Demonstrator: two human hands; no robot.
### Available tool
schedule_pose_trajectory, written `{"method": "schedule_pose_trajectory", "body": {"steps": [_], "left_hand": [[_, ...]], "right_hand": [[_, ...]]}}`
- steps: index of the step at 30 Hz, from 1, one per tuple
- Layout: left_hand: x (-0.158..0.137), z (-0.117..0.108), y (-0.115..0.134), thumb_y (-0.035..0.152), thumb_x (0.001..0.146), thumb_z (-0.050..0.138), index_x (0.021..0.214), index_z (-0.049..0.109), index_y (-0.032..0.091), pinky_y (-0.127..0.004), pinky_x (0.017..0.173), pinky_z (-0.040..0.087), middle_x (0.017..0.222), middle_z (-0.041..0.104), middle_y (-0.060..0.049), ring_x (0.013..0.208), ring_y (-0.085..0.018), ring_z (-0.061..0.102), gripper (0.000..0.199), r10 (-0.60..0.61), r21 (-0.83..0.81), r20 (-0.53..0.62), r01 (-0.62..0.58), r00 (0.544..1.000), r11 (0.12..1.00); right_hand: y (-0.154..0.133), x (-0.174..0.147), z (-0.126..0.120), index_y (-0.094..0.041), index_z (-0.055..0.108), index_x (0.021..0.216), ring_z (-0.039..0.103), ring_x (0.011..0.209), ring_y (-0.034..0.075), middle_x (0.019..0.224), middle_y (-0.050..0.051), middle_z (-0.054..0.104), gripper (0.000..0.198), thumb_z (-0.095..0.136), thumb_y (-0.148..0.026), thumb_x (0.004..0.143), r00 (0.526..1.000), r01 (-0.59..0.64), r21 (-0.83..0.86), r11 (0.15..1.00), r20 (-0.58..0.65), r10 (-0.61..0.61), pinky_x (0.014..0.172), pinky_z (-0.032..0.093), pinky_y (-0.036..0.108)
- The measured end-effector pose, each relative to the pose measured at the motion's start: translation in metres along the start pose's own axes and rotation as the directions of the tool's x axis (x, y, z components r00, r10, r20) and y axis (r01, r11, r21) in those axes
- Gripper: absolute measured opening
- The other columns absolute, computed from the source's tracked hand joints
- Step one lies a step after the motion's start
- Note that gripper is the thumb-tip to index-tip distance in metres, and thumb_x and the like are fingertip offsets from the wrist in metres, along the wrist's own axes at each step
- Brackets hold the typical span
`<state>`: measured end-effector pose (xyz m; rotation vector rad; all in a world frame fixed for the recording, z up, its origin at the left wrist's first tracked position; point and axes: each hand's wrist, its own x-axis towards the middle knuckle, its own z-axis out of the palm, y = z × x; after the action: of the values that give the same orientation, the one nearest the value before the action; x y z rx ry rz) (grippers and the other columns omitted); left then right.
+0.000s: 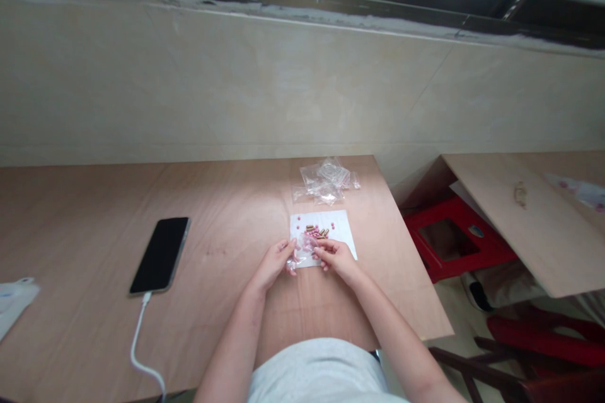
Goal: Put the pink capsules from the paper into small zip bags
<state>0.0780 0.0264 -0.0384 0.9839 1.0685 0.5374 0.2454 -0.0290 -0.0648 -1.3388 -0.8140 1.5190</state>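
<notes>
Between my two hands is a small clear plastic bag [308, 242], with pink showing in or through it. My left hand [280, 258] grips its left side, fingers curled. On the other side, my right hand [334, 255] pinches the bag's right edge between thumb and fingers. Under the bag lies a white sheet of paper [347, 236]. Pink beads [333, 225] and several gold tube-shaped pieces [323, 233] are heaped on it just beyond my fingertips. The bag partly covers that heap.
A pile of clear plastic bags [328, 177] lies behind the paper. A black phone [161, 255] with a white cable [136, 340] rests to the left. The table's right edge is close by; past it stand another table [534, 220] and a red box [460, 236].
</notes>
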Motion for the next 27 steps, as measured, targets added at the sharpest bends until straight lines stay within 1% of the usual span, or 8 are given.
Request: {"method": "schedule_pose_trajectory", "body": {"steps": [4,9,14,19,23,27], "left_hand": [[0.0005,-0.0005,-0.0007,0.053,0.068,0.054,0.073,0.052,0.013,-0.018,0.031,0.042,0.051,0.052,0.005,0.037,-0.008,0.048,0.040,0.002,-0.017,-0.007,-0.003,1.000,1.000],[0.0006,-0.0019,-0.0010,0.047,0.066,0.059,0.072,0.053,0.012,-0.018,0.031,0.042,0.050,0.054,0.004,0.037,-0.008,0.048,0.036,-0.003,-0.018,0.016,0.004,1.000,1.000],[-0.0004,-0.0036,0.0005,0.046,0.066,0.060,0.072,0.056,0.011,-0.018,0.033,0.043,0.051,0.056,0.003,0.038,-0.008,0.049,0.035,-0.004,-0.017,0.041,0.004,0.999,1.000],[-0.0011,-0.0042,0.0020,0.045,0.065,0.061,0.072,0.058,0.011,-0.019,0.034,0.044,0.052,0.056,0.003,0.040,-0.009,0.050,0.036,-0.001,-0.015,0.043,0.002,0.999,1.000],[-0.0005,-0.0035,0.0024,0.041,0.063,0.063,0.067,0.057,0.011,-0.018,0.035,0.044,0.052,0.056,0.003,0.039,-0.008,0.049,0.031,0.001,-0.006,0.037,-0.001,0.999,1.000],[-0.0001,-0.0021,0.0020,0.038,0.064,0.062,0.062,0.052,0.012,-0.017,0.034,0.044,0.049,0.053,0.004,0.037,-0.006,0.047,0.028,-0.001,0.002,0.026,0.001,1.000,1.000]], "right_hand": [[0.0003,0.0001,0.0003,-0.014,0.060,0.101,0.046,0.039,0.006,0.064,0.001,0.063,0.048,0.065,-0.040,0.061,1.000,0.002,0.007,1.000,-0.012,-0.002,0.036,0.039,0.019],[0.0014,0.0012,-0.0001,-0.013,0.061,0.093,0.046,0.038,0.006,0.062,0.002,0.063,0.043,0.067,-0.040,0.059,0.999,-0.005,0.018,1.000,-0.033,0.005,0.035,0.039,0.019],[0.0030,0.0019,-0.0006,-0.013,0.060,0.089,0.045,0.037,0.005,0.061,0.001,0.063,0.040,0.066,-0.040,0.060,1.000,0.005,0.023,1.000,-0.029,-0.004,0.034,0.039,0.018],[0.0036,0.0018,-0.0011,-0.014,0.060,0.086,0.045,0.037,0.005,0.061,0.001,0.063,0.037,0.065,-0.040,0.061,1.000,0.010,0.027,1.000,-0.026,-0.009,0.034,0.039,0.018],[0.0033,0.0017,-0.0008,-0.014,0.059,0.084,0.046,0.038,0.006,0.061,0.001,0.063,0.038,0.066,-0.041,0.059,1.000,0.000,0.031,1.000,-0.024,0.000,0.034,0.039,0.019],[0.0034,0.0015,-0.0009,-0.014,0.059,0.082,0.046,0.037,0.006,0.061,0.000,0.062,0.037,0.067,-0.041,0.058,1.000,0.004,0.023,1.000,-0.019,-0.004,0.034,0.038,0.019]]}}
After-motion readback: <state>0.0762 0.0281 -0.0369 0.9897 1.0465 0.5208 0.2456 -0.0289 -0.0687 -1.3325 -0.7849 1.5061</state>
